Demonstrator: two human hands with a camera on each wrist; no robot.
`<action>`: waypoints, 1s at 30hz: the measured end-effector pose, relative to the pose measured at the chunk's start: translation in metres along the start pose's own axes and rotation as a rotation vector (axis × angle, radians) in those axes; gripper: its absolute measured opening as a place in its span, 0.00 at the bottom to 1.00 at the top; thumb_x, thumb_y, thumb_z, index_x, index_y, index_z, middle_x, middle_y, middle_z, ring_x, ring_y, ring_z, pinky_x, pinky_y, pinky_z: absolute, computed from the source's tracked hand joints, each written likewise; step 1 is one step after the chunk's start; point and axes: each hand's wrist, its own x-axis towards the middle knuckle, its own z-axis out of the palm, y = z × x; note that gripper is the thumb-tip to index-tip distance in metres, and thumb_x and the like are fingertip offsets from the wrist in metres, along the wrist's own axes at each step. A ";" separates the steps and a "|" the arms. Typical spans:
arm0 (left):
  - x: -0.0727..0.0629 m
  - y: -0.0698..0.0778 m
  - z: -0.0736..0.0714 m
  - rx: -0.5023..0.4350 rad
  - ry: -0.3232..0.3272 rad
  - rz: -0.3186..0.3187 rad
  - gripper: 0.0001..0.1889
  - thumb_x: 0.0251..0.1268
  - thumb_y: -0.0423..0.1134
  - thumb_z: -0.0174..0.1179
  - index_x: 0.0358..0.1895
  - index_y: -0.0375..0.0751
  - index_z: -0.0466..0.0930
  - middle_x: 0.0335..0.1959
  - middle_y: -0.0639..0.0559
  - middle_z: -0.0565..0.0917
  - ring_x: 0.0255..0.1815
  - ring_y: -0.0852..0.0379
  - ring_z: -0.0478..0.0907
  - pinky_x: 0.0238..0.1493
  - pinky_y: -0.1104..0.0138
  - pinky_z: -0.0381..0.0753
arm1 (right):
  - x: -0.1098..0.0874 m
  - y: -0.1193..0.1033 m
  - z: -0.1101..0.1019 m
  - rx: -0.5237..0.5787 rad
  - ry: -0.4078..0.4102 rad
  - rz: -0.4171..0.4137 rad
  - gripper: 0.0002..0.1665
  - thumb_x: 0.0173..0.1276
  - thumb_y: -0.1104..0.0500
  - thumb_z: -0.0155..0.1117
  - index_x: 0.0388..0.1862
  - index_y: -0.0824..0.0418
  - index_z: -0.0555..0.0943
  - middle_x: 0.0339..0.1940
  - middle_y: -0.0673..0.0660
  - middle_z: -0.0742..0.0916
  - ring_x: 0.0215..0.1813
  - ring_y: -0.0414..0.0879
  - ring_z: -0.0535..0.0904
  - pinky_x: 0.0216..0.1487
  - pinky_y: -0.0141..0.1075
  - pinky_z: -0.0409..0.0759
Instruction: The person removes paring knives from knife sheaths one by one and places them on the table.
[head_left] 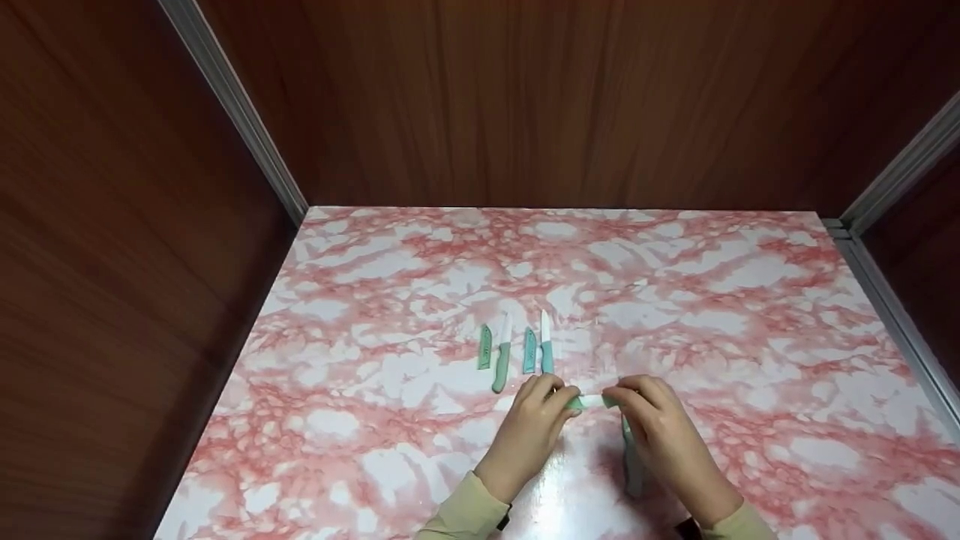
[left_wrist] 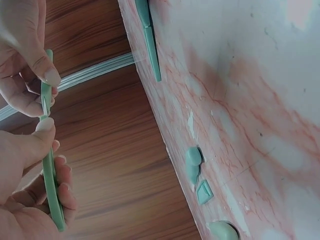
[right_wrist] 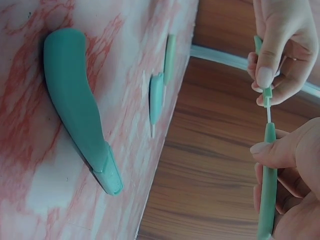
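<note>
Both hands hold a small green knife between them, level above the table, with a short stretch of white blade (head_left: 592,401) bared. My left hand (head_left: 531,412) pinches the green sheath (right_wrist: 267,93). My right hand (head_left: 661,416) grips the knife's green handle (right_wrist: 268,200), thumb along its side. Under the right hand a sheathed teal-green knife (head_left: 631,465) lies on the table. Beyond the left hand lie a bare green-handled knife (head_left: 501,366) beside its green sheath (head_left: 484,346), and a bare blue-handled knife (head_left: 546,337) beside its blue sheath (head_left: 530,350).
The table (head_left: 360,420) has a red and white marbled top. Brown wood-grain panels (head_left: 525,105) stand behind it and at both sides, with metal strips (head_left: 240,112) at the corners. Light glares off the tabletop between the forearms.
</note>
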 end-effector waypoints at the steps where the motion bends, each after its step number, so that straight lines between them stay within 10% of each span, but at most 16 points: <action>1: 0.000 0.000 0.000 -0.008 -0.003 0.002 0.11 0.64 0.39 0.62 0.47 0.41 0.81 0.42 0.54 0.73 0.43 0.58 0.71 0.51 0.70 0.72 | 0.000 0.000 0.000 0.000 -0.004 0.001 0.27 0.50 0.81 0.68 0.47 0.60 0.81 0.46 0.53 0.79 0.49 0.45 0.73 0.49 0.28 0.69; 23: -0.002 -0.002 -0.001 -0.016 0.000 -0.015 0.11 0.65 0.40 0.60 0.48 0.41 0.81 0.42 0.54 0.72 0.43 0.59 0.70 0.48 0.72 0.72 | -0.003 0.001 -0.003 0.005 -0.011 0.019 0.26 0.52 0.81 0.67 0.47 0.60 0.81 0.46 0.54 0.78 0.47 0.46 0.73 0.48 0.28 0.69; 30: -0.003 -0.003 -0.001 -0.018 0.001 -0.012 0.11 0.65 0.40 0.60 0.48 0.41 0.80 0.41 0.55 0.72 0.43 0.60 0.70 0.48 0.73 0.71 | -0.004 0.004 -0.003 0.022 -0.003 -0.013 0.12 0.73 0.65 0.51 0.48 0.61 0.81 0.46 0.55 0.79 0.48 0.48 0.73 0.49 0.29 0.70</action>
